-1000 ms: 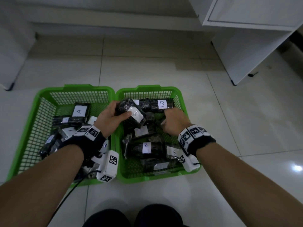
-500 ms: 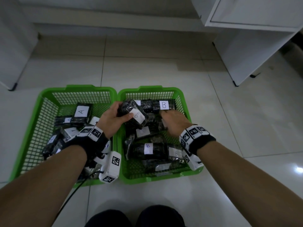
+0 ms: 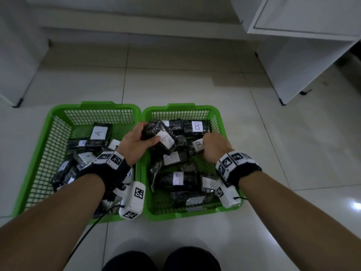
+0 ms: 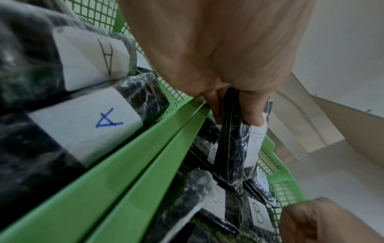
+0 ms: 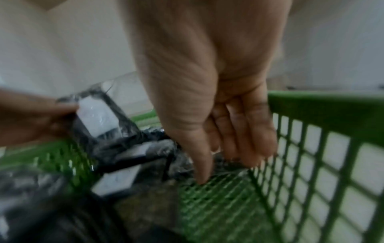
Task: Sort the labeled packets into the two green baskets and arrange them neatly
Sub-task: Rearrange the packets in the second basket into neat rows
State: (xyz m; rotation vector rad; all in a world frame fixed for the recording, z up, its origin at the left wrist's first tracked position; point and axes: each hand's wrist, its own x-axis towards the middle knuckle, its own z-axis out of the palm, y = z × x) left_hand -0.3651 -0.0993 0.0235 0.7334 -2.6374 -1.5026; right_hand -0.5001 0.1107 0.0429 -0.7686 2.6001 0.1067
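Note:
Two green baskets stand side by side on the floor. The left basket [image 3: 93, 105] holds black packets labelled A [image 3: 98, 133] [image 4: 83, 125]. The right basket [image 3: 181, 106] [image 5: 322, 148] holds black packets labelled B [image 3: 196, 126]. My left hand [image 3: 136, 141] [image 4: 235, 120] grips a black B packet [image 3: 156, 132] [image 4: 234, 148] [image 5: 97, 121], lifted over the right basket's far left part. My right hand [image 3: 213, 147] [image 5: 228, 167] reaches down inside the right basket near its right wall, fingers straight, tips touching a packet and the mesh floor, holding nothing.
Pale floor tiles [image 3: 195, 79] surround the baskets. A white cabinet [image 3: 302, 45] stands at the far right and another white unit [image 3: 15, 55] at the far left. My knees [image 3: 162, 261] are just behind the baskets.
My right hand has drawn back slightly toward the right wall of the right basket. The left hand keeps the B packet in nearly the same place.

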